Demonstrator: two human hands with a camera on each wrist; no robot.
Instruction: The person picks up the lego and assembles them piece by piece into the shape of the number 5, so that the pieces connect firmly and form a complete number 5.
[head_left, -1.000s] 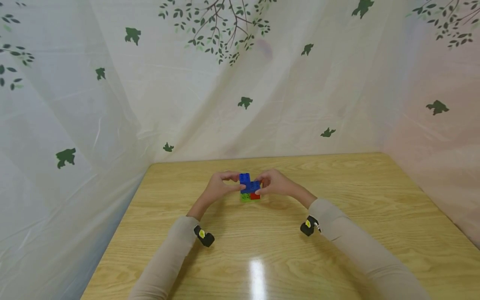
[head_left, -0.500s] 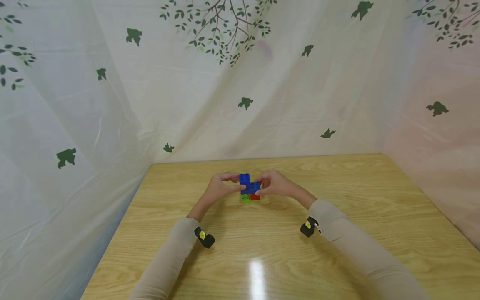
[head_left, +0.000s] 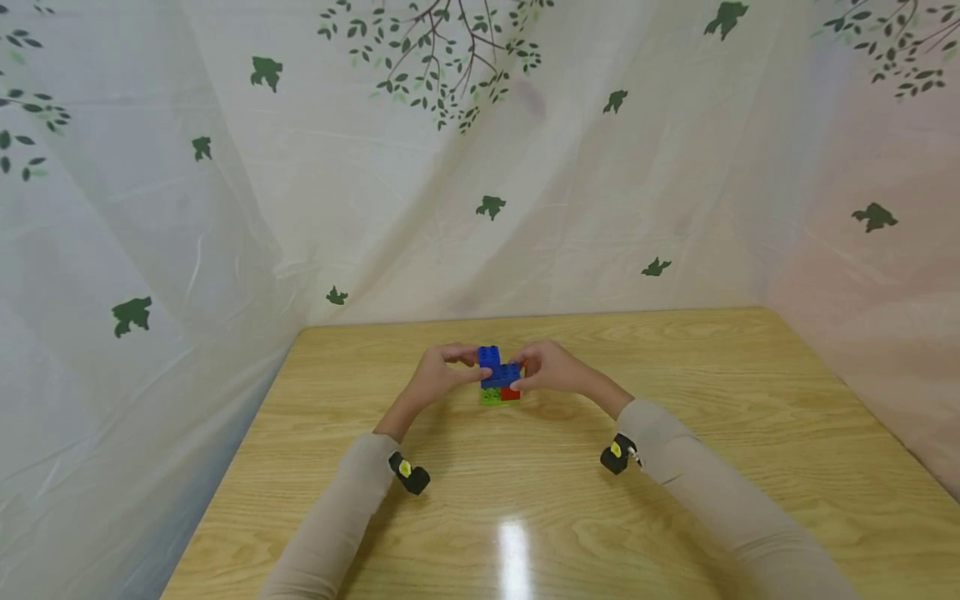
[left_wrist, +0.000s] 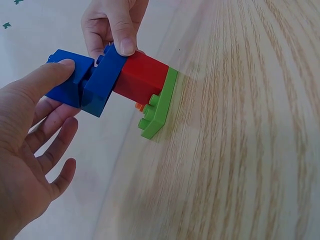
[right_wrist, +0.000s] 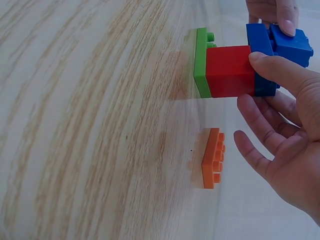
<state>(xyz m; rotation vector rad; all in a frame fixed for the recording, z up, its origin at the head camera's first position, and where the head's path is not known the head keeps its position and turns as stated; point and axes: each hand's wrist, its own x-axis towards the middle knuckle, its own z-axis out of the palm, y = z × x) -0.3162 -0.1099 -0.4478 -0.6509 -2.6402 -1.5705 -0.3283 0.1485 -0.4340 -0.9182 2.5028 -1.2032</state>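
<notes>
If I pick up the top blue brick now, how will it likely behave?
The top blue brick may lift away easily, since a gap shows beneath it. Its straight edges suggest stiffness; flat sides make rolling unlikely.

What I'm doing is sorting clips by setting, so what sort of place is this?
Probably a makeshift indoor filming booth, though that's a guess: a wood-grain table backed by pale sheeting printed with leafy branches, toy bricks towards the far side, and black wrist-worn devices.
</notes>
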